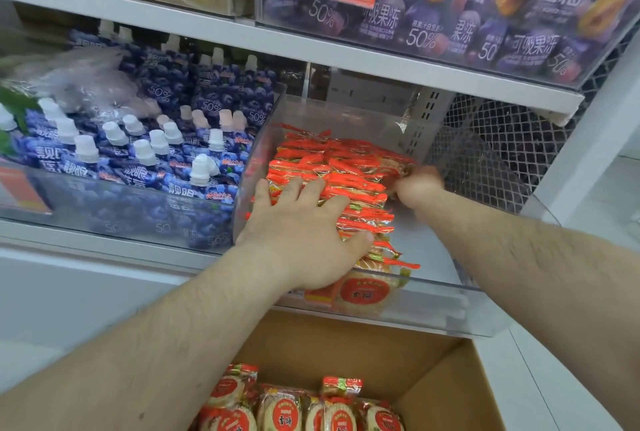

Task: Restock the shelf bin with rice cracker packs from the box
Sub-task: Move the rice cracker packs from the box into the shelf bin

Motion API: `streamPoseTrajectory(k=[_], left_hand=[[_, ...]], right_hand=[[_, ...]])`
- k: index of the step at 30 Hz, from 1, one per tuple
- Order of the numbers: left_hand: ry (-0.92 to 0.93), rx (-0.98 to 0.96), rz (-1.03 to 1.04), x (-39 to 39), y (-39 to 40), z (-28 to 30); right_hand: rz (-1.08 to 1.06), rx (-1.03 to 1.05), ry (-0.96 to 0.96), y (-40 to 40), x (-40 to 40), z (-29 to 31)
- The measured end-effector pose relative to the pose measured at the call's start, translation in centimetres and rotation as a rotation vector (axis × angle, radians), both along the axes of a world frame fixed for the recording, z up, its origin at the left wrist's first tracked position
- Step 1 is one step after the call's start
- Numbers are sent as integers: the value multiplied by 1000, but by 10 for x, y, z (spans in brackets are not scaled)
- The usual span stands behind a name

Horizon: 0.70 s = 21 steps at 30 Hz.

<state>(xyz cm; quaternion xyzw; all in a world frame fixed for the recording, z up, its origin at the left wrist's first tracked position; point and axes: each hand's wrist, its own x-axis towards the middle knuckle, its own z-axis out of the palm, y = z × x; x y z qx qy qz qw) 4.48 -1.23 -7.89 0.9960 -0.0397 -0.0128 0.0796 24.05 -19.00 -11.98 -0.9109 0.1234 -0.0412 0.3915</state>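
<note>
- Rice cracker packs (346, 188): stacked row inside the clear shelf bin (485, 313), filling its left half; right half of the bin floor is bare.
- More packs (284, 410) sit in the cardboard box (440, 385), directly below the bin's front lip.
- Left hand (304, 240): grip flat, fingers spread, pressing on top of the row in the bin, thumb at the front end.
- Right hand (417, 185): at the far right end of the row; grip looks curled on a pack edge, blurred.
- Handling, my read: light, crinkly film, slippery; crackers brittle. Take by flat faces or crimped ends, several at once, no squeezing.
- Blueberry pouches (145, 160) in the bin to the left.
</note>
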Motion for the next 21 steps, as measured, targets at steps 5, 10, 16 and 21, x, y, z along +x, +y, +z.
streamPoseTrajectory(k=[5,10,16,21], left_hand=[[11,3,2,0,0,0],[-9,-12,4,0,-1,1],[-67,-60,11,-2,0,0],[-244,-112,6,-9,-1,2]], right_hand=[[60,125,19,-8,6,-5],[172,247,145,-7,-13,11],[165,270,228,-10,-18,15],[145,187,187,-10,-32,26]])
